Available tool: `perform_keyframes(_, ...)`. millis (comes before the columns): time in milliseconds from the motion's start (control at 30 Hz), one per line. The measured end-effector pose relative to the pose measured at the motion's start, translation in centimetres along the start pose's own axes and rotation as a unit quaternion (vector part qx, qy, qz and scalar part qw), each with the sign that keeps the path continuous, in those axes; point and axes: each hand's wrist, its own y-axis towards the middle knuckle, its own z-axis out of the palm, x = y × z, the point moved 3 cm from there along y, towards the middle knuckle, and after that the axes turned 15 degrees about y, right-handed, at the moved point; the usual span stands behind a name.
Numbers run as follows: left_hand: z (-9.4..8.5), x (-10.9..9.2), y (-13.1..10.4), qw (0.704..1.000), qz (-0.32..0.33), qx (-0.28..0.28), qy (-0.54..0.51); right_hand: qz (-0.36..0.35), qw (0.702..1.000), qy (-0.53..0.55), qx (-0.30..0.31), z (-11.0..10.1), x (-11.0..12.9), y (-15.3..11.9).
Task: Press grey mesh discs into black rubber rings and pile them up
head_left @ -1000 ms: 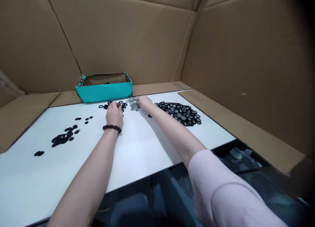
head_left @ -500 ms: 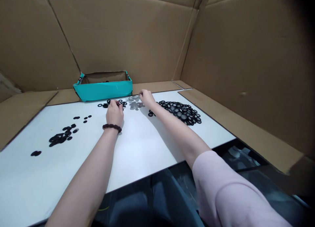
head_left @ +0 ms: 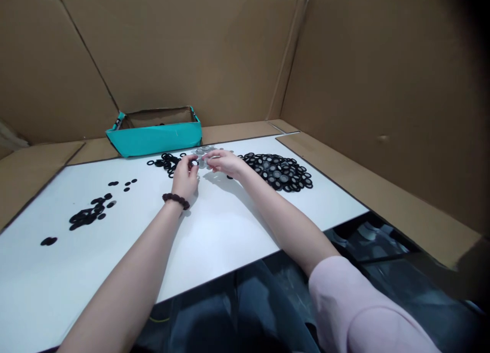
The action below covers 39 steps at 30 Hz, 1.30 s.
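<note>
My left hand, with a dark beaded band at the wrist, pinches a small black ring between thumb and fingers. Close to its right side, my right hand is closed in a pinch, its fingertips almost at the ring. What those fingertips hold is too small to make out. Behind both hands lies a pile of thin translucent discs, partly covered by the fingers. Loose black rings are spread just beyond my left hand. A large heap of black rings with grey centres lies beside my right wrist.
A turquoise open box stands at the back of the white board. Flat black discs are scattered at the left, with a few small ones apart. Cardboard walls enclose the back and right side.
My right hand has come left from beside the translucent discs to my left hand. My left hand has shifted slightly right, and a black ring now shows in its fingers.
</note>
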Motion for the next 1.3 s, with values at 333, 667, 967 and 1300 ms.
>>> perform_keyframes(333, 0.2, -0.5, -0.7, 0.993, -0.023, 0.074, -0.088, 0.09, 0.994, -0.05, 0.044, -0.7, -1.5, 0.8)
perform_keyframes(667, -0.3, -0.9, -0.4, 0.978, -0.046, 0.128, -0.16, 0.141, 0.985, -0.043, 0.086, -0.9, -1.7, 0.2)
perform_keyframes(967, -0.3, -0.9, -0.8, 0.954, -0.066, 0.21, -0.205, 0.164, 0.976, -0.018, 0.14, -0.9, -2.0, -0.3)
perform_keyframes(1300, -0.9, -1.5, -0.7, 0.981, 0.002, 0.178, -0.079, 0.157, 0.981, -0.017, 0.114, -0.5, -1.7, -0.5)
